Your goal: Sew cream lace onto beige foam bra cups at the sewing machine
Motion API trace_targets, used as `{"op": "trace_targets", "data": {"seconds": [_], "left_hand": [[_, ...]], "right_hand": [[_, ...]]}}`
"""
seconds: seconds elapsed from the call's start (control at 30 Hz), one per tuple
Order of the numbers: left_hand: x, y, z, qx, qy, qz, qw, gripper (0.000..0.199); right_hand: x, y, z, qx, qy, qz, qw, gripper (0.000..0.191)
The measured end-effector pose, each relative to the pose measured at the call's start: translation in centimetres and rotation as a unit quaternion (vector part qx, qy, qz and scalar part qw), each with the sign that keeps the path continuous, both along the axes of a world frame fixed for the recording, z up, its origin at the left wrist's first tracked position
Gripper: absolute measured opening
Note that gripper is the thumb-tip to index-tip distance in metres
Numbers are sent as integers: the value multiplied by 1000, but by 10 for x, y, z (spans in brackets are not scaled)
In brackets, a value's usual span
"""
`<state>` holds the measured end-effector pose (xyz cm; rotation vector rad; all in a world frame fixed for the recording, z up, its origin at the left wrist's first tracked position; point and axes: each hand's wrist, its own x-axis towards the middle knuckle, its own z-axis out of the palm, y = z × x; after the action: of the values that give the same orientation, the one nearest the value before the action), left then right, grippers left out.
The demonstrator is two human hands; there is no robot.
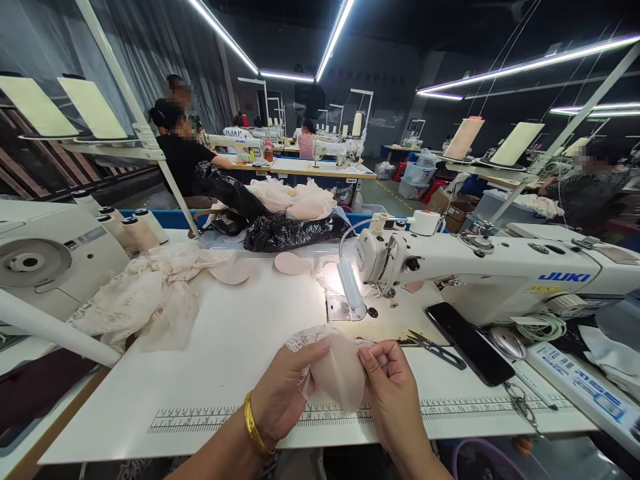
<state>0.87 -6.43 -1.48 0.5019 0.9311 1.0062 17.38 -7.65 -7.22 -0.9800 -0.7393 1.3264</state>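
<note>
A pale pink cup-shaped piece [337, 373] with sheer fabric and lace is held up above the front of the white table [235, 347]. My left hand [290, 390], with a gold bangle at the wrist, grips its left side, thumb on top. At its right edge, my right hand [393, 387] pinches the sheer fabric between thumb and fingers. Just beyond stands a white sewing machine [450, 263], its lamp lighting the needle plate [345, 308]. Lace and a pink piece lie beside the needle. Two flat pink pieces [293, 263] rest farther back.
Cream lace fabric [145, 293] is heaped at the left. Thread snips [437, 349], a black phone [469, 343] and a white box [585, 387] lie at the right. Black plastic bags [295, 232] border the table's back. Other people sit at machines farther off.
</note>
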Motion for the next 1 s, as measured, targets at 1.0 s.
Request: {"op": "trace_targets", "data": {"seconds": [1.0], "left_hand": [[4,105,20,582,511,-457,437,12]], "right_hand": [[77,112,12,492,-685,111,525,26]]}}
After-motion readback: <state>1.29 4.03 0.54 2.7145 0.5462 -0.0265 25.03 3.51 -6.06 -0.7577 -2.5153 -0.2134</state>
